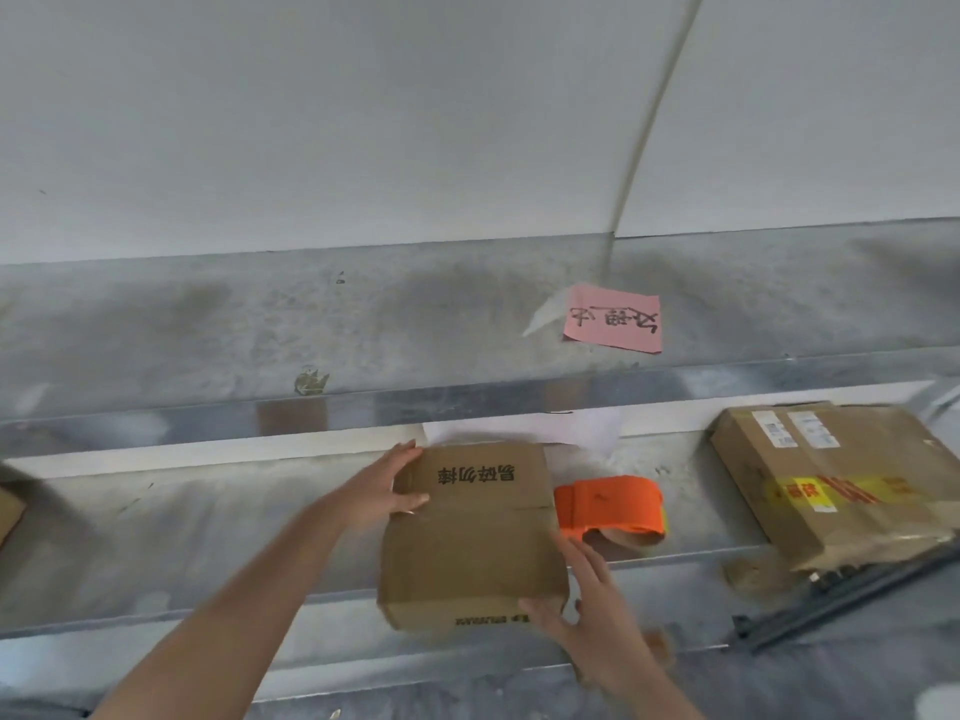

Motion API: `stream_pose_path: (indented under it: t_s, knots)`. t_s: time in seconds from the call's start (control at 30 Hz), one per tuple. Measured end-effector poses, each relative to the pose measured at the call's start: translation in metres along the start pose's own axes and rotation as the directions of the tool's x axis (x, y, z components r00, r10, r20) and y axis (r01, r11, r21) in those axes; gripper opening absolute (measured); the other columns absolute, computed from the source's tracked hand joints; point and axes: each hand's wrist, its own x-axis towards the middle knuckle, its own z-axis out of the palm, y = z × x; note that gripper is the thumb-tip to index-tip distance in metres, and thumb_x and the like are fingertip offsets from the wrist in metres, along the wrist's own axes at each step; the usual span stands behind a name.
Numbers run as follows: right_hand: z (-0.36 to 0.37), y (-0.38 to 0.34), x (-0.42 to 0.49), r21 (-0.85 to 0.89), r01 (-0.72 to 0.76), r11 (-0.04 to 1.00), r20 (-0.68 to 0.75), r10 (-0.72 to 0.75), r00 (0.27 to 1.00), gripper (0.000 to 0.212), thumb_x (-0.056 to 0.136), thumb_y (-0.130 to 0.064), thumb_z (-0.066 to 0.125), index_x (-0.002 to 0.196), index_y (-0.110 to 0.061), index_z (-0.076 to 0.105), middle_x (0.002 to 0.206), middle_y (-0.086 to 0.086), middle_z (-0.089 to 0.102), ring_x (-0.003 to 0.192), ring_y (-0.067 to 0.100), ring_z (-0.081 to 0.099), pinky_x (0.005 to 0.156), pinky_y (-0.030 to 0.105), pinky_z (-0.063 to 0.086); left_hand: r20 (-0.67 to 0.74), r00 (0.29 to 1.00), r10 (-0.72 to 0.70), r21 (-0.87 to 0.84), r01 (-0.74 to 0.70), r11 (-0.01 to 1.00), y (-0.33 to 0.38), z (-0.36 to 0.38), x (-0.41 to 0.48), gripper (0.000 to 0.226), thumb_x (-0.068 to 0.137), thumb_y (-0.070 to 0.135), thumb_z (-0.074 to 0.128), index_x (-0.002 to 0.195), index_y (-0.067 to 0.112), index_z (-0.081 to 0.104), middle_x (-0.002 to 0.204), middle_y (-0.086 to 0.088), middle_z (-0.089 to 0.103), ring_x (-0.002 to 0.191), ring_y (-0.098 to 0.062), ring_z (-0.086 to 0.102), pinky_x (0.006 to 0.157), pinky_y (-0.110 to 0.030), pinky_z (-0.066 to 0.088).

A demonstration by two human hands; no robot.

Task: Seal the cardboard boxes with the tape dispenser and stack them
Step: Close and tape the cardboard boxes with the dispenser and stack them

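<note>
A small brown cardboard box (470, 537) with black printed characters on its top sits on the metal shelf (208, 537). My left hand (387, 483) grips its far left corner, thumb on the top face. My right hand (587, 610) presses against its near right corner. An orange tape dispenser (610, 506) lies on the shelf just right of the box, untouched. A larger, flatter cardboard box (831, 475) with white labels and yellow-red tape rests at the right end.
An upper metal shelf (260, 330) carries a pink paper note (615, 318). A white wall rises behind. A dark metal bar (852, 595) lies under the large box's near corner. Another cardboard edge (8, 511) shows at far left.
</note>
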Motion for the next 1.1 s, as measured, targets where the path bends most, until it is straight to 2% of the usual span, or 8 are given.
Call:
stream_pose_path:
  t_s: [0.3,0.43,0.53,0.63,0.7,0.77,0.87,1.1]
  knots:
    - [0.002,-0.013,0.029,-0.185,-0.032,0.982,0.029,0.038,0.999,0.079,0.080,-0.061,0.062,0.148,-0.043,0.026,0.158,-0.008,0.019,0.141,0.017,0.032,0.113,0.035,0.034,-0.052,0.996,0.072,0.082,-0.068,0.994,-0.061,-0.009,-0.046,0.120,0.049,0.085,0.062,0.149,0.029,0.026,0.146,0.015,0.023,0.133,-0.003,0.021,0.117,-0.031,0.020]
    - [0.011,-0.027,0.050,-0.383,0.015,0.924,0.028,-0.005,1.000,0.069,0.081,-0.073,0.032,0.145,-0.051,0.023,0.161,-0.001,0.015,0.146,0.027,0.021,0.113,0.040,0.031,-0.285,0.947,0.148,0.089,-0.128,0.988,-0.083,0.026,-0.094,0.090,0.071,0.056,0.074,0.145,0.019,0.035,0.128,0.015,0.031,0.115,-0.002,0.039,0.101,-0.021,0.036]
    - [0.022,-0.047,0.060,-0.511,0.008,0.859,-0.029,-0.027,0.999,0.064,0.092,-0.066,0.024,0.151,-0.045,0.009,0.163,0.000,0.007,0.150,0.026,0.004,0.119,0.038,0.017,-0.492,0.867,0.084,0.041,-0.074,0.996,-0.083,0.061,-0.109,0.070,0.076,0.043,0.075,0.133,0.016,0.045,0.120,0.013,0.035,0.101,-0.008,0.051,0.091,-0.031,0.050]
    - [0.031,-0.063,0.048,-0.517,0.090,0.851,0.026,-0.089,0.996,0.068,0.089,-0.070,0.023,0.150,-0.048,0.003,0.163,-0.007,-0.001,0.150,0.019,-0.008,0.122,0.042,0.004,-0.480,0.873,0.089,-0.026,-0.115,0.993,-0.082,0.070,-0.109,0.071,0.073,0.051,0.074,0.130,0.020,0.044,0.123,0.013,0.034,0.104,-0.012,0.052,0.088,-0.033,0.053]
    - [0.040,-0.062,0.035,-0.605,0.200,0.771,0.107,-0.170,0.980,0.073,0.085,-0.079,0.023,0.148,-0.053,-0.003,0.160,-0.011,-0.009,0.148,0.018,-0.018,0.120,0.048,-0.002,-0.440,0.886,0.145,-0.010,-0.166,0.986,-0.084,0.068,-0.105,0.084,0.071,0.070,0.062,0.138,0.025,0.037,0.137,0.015,0.029,0.123,-0.010,0.040,0.104,-0.032,0.044]
    - [0.050,-0.057,0.027,-0.729,0.294,0.619,0.194,-0.225,0.955,0.080,0.083,-0.085,0.024,0.152,-0.047,0.008,0.162,-0.005,0.009,0.150,0.026,-0.004,0.119,0.058,0.008,-0.365,0.898,0.245,0.055,-0.242,0.969,-0.087,0.068,-0.103,0.096,0.072,0.083,0.043,0.148,0.028,0.025,0.152,0.020,0.014,0.140,-0.005,0.018,0.114,-0.032,0.026]
    - [0.059,-0.054,0.028,-0.786,0.289,0.546,0.262,-0.129,0.956,0.082,0.083,-0.085,0.023,0.151,-0.038,0.028,0.153,0.002,0.039,0.144,0.029,0.022,0.106,0.063,0.015,-0.331,0.897,0.292,0.152,-0.255,0.955,-0.087,0.078,-0.106,0.093,0.078,0.084,0.029,0.152,0.029,0.015,0.156,0.026,0.000,0.145,0.000,-0.002,0.116,-0.029,0.014]
    - [0.040,-0.046,0.044,-0.768,0.363,0.528,0.335,-0.153,0.930,0.074,0.086,-0.073,0.020,0.152,-0.039,0.025,0.151,0.001,0.043,0.138,0.029,0.041,0.100,0.060,0.043,-0.361,0.879,0.310,0.318,-0.197,0.928,-0.087,0.084,-0.113,0.074,0.089,0.070,0.030,0.150,0.028,0.028,0.155,0.017,0.022,0.144,-0.005,0.015,0.114,-0.036,0.030]
